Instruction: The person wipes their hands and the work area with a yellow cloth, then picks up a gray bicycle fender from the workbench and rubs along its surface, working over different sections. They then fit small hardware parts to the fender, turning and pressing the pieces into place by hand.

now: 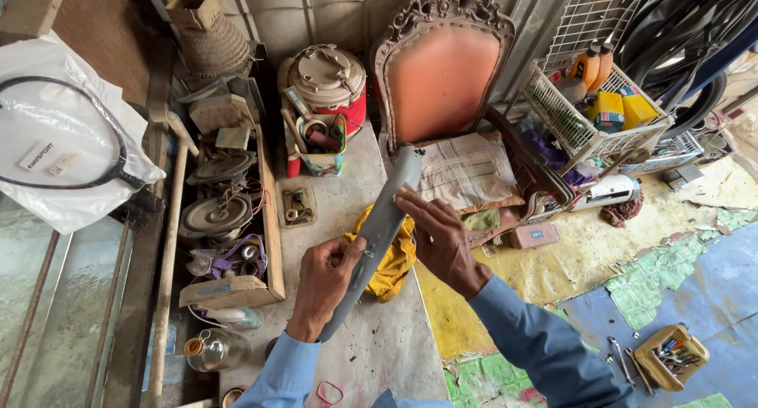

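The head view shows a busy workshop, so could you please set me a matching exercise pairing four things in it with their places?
Things:
1. long grey curved part
2. yellow cloth
3. carved chair with orange back
4. tray of small tools

Places:
A. on the floor at lower right
B. against the wall, behind the bench
C. held between the left hand and the right hand
D. on the bench top, under the held part

Pairs: 1-C, 2-D, 3-B, 4-A
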Motion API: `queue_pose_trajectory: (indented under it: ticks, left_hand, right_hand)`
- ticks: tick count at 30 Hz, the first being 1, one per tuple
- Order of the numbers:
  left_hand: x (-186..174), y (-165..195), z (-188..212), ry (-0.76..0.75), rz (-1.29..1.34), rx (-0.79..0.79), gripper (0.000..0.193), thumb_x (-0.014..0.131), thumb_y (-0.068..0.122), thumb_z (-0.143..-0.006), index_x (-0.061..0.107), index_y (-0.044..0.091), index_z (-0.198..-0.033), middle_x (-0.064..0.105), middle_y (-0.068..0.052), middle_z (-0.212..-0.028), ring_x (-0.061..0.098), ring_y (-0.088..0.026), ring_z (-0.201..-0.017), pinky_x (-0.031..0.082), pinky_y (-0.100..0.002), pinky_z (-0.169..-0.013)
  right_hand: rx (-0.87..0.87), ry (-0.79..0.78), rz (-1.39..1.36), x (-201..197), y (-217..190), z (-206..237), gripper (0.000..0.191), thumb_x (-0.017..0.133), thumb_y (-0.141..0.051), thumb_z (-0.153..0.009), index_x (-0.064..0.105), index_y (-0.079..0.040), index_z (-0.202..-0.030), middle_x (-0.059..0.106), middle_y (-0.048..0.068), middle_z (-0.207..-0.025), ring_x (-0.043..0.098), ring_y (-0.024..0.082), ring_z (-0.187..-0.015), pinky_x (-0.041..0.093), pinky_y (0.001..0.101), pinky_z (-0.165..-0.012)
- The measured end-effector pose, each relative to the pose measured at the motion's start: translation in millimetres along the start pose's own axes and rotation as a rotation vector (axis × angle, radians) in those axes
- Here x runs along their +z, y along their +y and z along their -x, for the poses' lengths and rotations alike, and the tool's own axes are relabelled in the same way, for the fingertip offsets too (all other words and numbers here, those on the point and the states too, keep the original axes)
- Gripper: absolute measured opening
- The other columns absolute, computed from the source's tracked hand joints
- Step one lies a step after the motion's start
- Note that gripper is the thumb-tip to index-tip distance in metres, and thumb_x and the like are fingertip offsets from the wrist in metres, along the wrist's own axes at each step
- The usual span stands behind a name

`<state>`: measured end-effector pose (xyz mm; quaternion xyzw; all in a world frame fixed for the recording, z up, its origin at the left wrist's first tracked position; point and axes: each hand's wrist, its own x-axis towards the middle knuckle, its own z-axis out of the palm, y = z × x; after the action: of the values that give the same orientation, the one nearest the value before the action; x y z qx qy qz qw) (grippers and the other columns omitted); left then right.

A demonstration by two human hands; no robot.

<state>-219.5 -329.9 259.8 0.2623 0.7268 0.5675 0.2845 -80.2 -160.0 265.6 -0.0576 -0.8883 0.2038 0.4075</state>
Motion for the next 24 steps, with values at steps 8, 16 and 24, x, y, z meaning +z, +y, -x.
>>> queue_pose_trajectory:
  ticks: [8,16,24]
  left_hand:
    - [3,9,5,0.004,-0.101,0.103,0.041,0.07,0.034,-0.093,0.065,0.001,-0.069,0.055,0.002,-0.053,0.043,-0.005,-0.051,0.035,-0.029,-0.046]
    - [9,8,11,0.03,-0.211,0.132,0.039,0.071,0.034,-0.092,0.067,0.001,-0.072,0.062,-0.005,-0.053,0.05,-0.01,-0.047,0.04,-0.032,-0.046]
    - [11,2,10,0.047,-0.363,0.253,0.043,0.069,0.039,-0.091,0.064,0.002,-0.07,0.064,-0.01,-0.054,0.057,-0.02,-0.045,0.045,-0.038,-0.049]
  right_hand:
    - [-0.113,-0.041,-0.044,1,2,8,0.059,0.056,0.016,-0.076,0.065,-0.001,-0.132,0.063,0.015,-0.143,0.067,0.03,-0.094,0.051,0.0418,-0.082]
    - [-0.242,-0.05,-0.063,-1,2,8,0.065,0.054,0.013,-0.074,0.06,-0.002,-0.137,0.071,0.017,-0.124,0.065,0.03,-0.09,0.051,0.0428,-0.079]
    - [-0.33,-0.109,-0.093,-7,4,7,0.065,0.053,0.008,-0.072,0.059,-0.003,-0.136,0.069,0.02,-0.129,0.063,0.029,-0.09,0.051,0.0441,-0.086]
